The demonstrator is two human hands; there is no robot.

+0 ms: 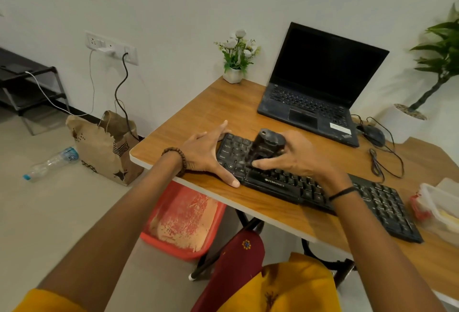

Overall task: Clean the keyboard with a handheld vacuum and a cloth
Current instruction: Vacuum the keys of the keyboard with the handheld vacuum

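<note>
White wall [173,1], grey floor [37,212] — wooden desk [211,110].

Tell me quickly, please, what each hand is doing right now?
Left hand: open, fingers spread, bracing the end of the black plastic keyboard.
Right hand: closed around the small black handheld vacuum, held on the keys.

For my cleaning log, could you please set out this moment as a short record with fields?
surface: wooden desk
item cleaned: black keyboard, lying flat near the desk's front edge
tool: dark handheld vacuum, held over the keyboard's left keys
right hand: grip closed on the vacuum
left hand: open, spread at the keyboard's left end
cloth: not visible
behind: open laptop, screen dark; mouse beside it
</note>
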